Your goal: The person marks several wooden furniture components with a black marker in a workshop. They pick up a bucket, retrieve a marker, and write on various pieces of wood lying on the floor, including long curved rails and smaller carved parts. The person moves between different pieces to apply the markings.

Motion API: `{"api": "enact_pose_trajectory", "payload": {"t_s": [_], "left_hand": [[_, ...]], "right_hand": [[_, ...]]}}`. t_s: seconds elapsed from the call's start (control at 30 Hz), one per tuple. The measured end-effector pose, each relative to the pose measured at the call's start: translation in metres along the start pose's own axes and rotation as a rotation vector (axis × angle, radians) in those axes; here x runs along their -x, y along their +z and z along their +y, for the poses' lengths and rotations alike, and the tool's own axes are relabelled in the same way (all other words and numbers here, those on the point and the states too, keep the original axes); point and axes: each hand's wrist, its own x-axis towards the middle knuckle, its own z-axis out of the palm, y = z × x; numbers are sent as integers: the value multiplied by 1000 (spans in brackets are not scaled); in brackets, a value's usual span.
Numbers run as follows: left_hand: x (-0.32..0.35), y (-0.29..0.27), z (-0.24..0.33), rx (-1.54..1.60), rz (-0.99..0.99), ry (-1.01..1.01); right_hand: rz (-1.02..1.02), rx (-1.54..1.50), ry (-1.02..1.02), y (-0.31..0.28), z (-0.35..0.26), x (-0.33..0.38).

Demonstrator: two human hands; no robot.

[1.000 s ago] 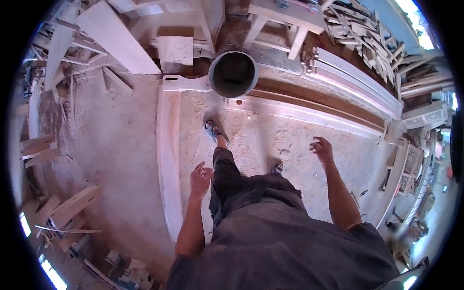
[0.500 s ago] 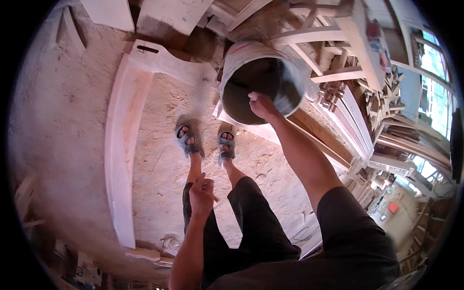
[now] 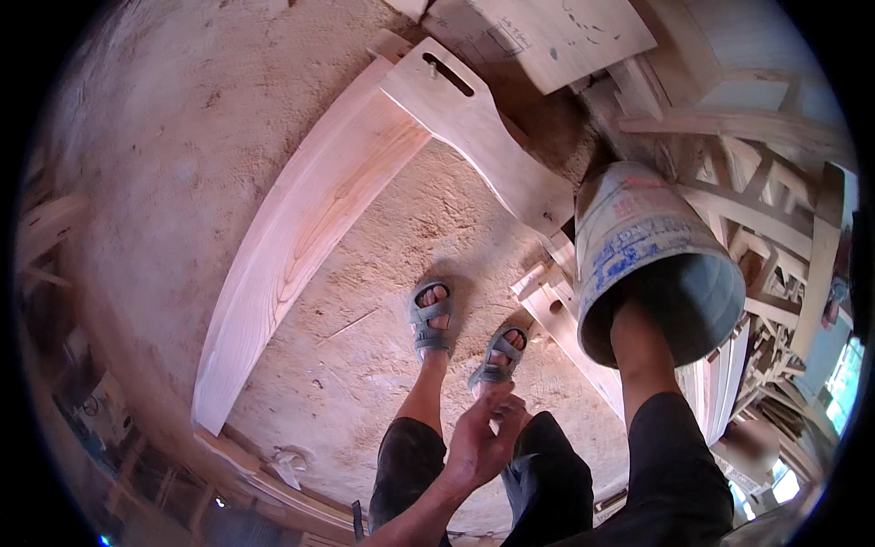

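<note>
A grey-white bucket [image 3: 643,228] with blue and faint red markings stands at the right, its dark mouth facing me. My right forearm [image 3: 645,351] reaches into that mouth; the hand and its fingers are hidden in the shadow inside. In front of my legs, below my sandalled feet, is my left hand [image 3: 483,439]. Its fingers are curled in; whatever they may hold is too small or covered to make out. The left hand touches neither the bucket nor the boards.
A long pale wooden board [image 3: 305,228] lies on the dusty floor at left, meeting a shaped board with a slot [image 3: 483,128]. Another plank [image 3: 579,337] lies beside the bucket. Wooden frames [image 3: 766,196] crowd the right; a marked panel [image 3: 547,41] leans at the back.
My right hand has gone from over the bucket's mouth down inside it. My view has shifted, putting the bucket lower and farther right. My left hand stays curled in front of my legs.
</note>
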Motion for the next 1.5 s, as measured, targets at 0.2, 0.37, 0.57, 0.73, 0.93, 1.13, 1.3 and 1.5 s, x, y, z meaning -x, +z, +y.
{"api": "enact_pose_trajectory", "payload": {"t_s": [0.2,0.37,0.57,0.73,0.93,1.13,1.3,1.5], "left_hand": [[-13,6,-7,-54,-15,3],[5,10,-58,36,118,147],[88,67,47,155,-48,-39],[146,49,117,616,-79,-180],[193,-23,155,1225,-110,430],[256,-78,177,1319,127,421],[293,-132,141,1544,456,239],[379,-218,63,1750,746,397]], "right_hand": [[71,28,-12,-45,30,39],[82,-406,24,-129,41,166],[-532,-1299,97,-292,22,354],[-897,-1481,-124,-390,-83,433],[-774,-1709,-88,-459,-152,479],[-972,-1607,-202,-468,-204,513],[-991,-1388,-97,-459,-278,573],[-1158,-1048,-176,-462,-356,665]]}}
